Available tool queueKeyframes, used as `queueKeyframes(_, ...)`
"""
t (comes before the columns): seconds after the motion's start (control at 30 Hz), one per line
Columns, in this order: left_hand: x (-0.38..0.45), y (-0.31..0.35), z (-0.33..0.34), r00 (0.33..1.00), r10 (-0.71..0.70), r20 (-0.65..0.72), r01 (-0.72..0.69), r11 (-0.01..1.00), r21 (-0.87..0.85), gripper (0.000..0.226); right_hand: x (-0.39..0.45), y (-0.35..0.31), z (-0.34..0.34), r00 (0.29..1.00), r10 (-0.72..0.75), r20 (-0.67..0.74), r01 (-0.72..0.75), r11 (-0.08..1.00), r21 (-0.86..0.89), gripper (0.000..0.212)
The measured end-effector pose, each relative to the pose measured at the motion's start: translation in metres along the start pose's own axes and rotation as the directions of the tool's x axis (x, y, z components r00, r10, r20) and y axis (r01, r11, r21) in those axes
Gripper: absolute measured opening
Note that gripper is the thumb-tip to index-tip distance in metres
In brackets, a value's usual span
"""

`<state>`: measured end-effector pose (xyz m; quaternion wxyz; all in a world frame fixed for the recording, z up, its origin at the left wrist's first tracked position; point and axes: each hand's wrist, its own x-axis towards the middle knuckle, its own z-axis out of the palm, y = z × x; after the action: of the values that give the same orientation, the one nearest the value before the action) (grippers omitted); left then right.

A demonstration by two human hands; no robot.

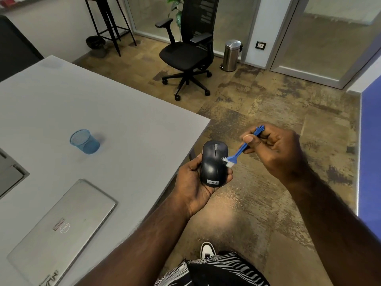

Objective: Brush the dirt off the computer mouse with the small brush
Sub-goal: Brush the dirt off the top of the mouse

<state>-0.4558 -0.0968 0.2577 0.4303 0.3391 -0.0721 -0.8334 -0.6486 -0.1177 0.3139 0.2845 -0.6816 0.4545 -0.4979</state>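
Note:
A black computer mouse (213,162) with a Lenovo label lies in the palm of my left hand (192,182), which grips it by the sides, just off the table's right edge. My right hand (274,149) pinches the blue handle of a small brush (240,150) between thumb and fingers. The brush's white bristles touch the right side of the mouse near its middle. The handle end sticks out past my fingers.
A grey table (103,112) fills the left, with a closed silver laptop (61,228) near me and a blue mesh cup (85,141) farther back. A black office chair (187,52) and a steel bin (231,55) stand on the floor beyond.

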Motion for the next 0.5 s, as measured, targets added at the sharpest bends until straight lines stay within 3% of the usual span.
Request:
queueKeyframes(0.13, 0.0, 0.001, 0.0, 1.0, -0.007, 0.005, 0.007, 0.999, -0.041, 0.056, 0.001, 0.002, 0.001, 0.998, 0.015, -0.065, -0.01, 0.998, 0.068, 0.01)
queueKeyframes(0.3, 0.0, 0.0, 0.003, 1.0, 0.019, -0.02, -0.02, 0.996, -0.082, 0.046, -0.008, 0.003, 0.002, 0.996, -0.054, 0.068, 0.047, 0.994, 0.098, 0.013)
queueKeyframes(0.43, -0.001, 0.002, 0.003, 1.0, -0.005, -0.017, 0.004, 0.997, -0.072, 0.056, -0.008, 0.003, 0.003, 0.997, -0.037, -0.065, 0.04, 0.998, 0.047, 0.012)
queueKeyframes(0.5, -0.001, 0.003, 0.005, 0.999, 0.022, -0.032, -0.024, 0.997, -0.069, 0.053, -0.012, 0.001, 0.005, 0.994, -0.104, 0.032, 0.104, 0.994, 0.023, 0.012)
